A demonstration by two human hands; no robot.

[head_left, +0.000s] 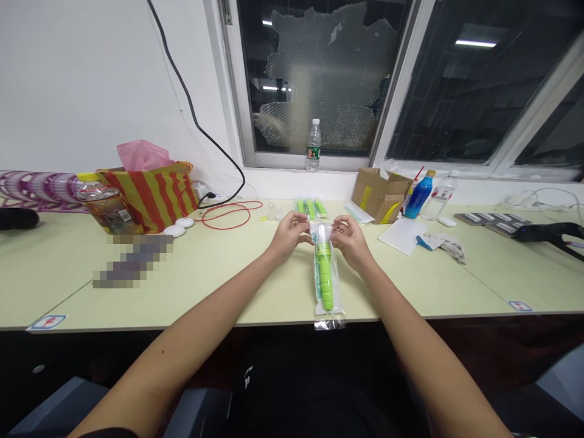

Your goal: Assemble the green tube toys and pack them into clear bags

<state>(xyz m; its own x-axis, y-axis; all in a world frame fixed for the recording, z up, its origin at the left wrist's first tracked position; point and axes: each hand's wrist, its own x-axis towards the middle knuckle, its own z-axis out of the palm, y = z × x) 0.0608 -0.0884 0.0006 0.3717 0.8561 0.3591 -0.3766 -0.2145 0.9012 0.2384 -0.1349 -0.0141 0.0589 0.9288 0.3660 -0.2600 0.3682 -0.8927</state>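
A clear plastic bag [336, 286] lies lengthwise before me, its lower end hanging just over the table edge. Inside it is a bright green item [325, 277] with a ribbed handle and a clear cap at the far end; its exact kind I cannot make out. At the bag's upper left edge my left hand [291, 235] has its fingers closed in a pinch. My right hand [350, 241] pinches the upper right edge in the same way. Beyond the hands, several similar green packaged items [311, 208] lie near the wall.
Left stand a striped bag [157, 198], a tea bottle [109, 204] and a red cable [228, 219]. To the right are a cardboard box [382, 193], a blue bottle [418, 196], white paper [402, 236] and gloves [444, 244]. A water bottle [313, 146] stands on the sill.
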